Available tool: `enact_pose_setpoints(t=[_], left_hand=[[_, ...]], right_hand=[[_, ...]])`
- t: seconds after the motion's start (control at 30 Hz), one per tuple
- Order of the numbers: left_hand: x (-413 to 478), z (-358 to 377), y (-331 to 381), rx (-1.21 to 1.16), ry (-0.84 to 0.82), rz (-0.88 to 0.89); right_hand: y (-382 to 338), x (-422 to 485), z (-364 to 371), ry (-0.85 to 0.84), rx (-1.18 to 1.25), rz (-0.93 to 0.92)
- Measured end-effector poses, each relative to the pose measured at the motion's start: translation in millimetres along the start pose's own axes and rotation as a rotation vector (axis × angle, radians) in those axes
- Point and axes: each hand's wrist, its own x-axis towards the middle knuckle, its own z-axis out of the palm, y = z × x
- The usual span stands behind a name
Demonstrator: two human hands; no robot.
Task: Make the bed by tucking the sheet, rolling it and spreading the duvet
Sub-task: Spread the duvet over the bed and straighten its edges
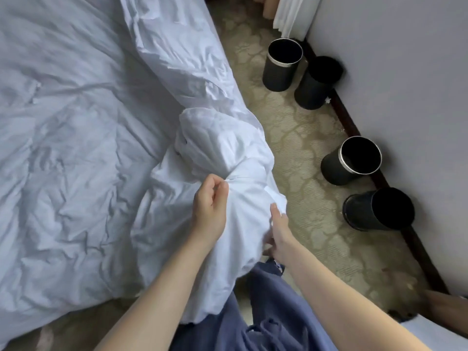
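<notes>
A white duvet [63,135] lies crumpled over the bed on the left. Along the bed's right edge runs a long rolled bundle of white sheet [192,79], ending in a bunched knot near me. My left hand [211,209] pinches the gathered cloth at the knot from the left, fingers closed on it. My right hand [278,231] presses against the lower right side of the same bundle, fingers curled into the cloth, partly hidden by it.
Patterned beige carpet [298,138] fills a narrow aisle between the bed and a pale wall [405,72]. Several black cylindrical bins [282,64] stand along the dark skirting board. My blue trousers [266,312] are at the bottom. A white curtain [291,13] hangs at the top.
</notes>
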Motion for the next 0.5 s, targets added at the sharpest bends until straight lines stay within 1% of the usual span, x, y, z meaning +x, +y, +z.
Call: enact_pose_setpoints(t=[0.1,0.13,0.2,0.3,0.4,0.5], left_hand=[[-14,45,27,-0.047,-0.035,0.021],[-18,61,35,-0.055,-0.038,0.026],[-26,91,47,-0.061,-0.045,0.031],[-34,133,58,-0.037,-0.084,0.024],[-39,179,63,0.012,-0.137,0.008],[-39,227,63,0.102,-0.218,-0.055]], right_hand=[[-26,12,-55,-0.035,0.260,-0.047],[-36,13,-71,-0.048,0.283,-0.085],[-58,3,-101,-0.024,0.245,-0.200],[-84,-2,-153,0.129,0.140,-0.333],[-96,-2,-210,0.251,0.170,-0.503],[-91,-6,-262,0.428,0.178,-0.592]])
